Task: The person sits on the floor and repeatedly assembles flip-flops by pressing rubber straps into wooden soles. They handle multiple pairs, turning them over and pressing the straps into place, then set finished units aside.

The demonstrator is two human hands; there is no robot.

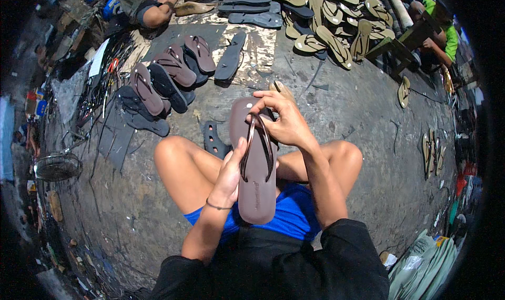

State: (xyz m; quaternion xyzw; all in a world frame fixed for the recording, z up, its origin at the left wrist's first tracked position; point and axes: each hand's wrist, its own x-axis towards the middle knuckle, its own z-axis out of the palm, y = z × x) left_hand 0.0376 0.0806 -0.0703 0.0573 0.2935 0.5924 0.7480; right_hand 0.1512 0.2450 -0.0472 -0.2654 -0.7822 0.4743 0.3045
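Observation:
A brown flip-flop [256, 202] with glossy dark straps is held upright over my lap, its toe end pointing away from me. My left hand [227, 176] grips its left edge, the thumb lying along the sole beside the strap. At the toe end, my right hand [286, 122] has its fingers bent around the front of the strap, with thumb and index finger at the toe post. Part of the toe end is covered by those fingers. A dark clog-like piece with holes [211, 134] lies on the floor just beyond my left hand.
Brown and black flip-flops [147, 89] lie ahead to the left, near red-handled scissors [113, 64]. Black soles [255, 20] are stacked at the far middle, beside a heap of tan flip-flops [334, 42]. A fan [58, 167] stands at left. Two other people sit at the far left and right.

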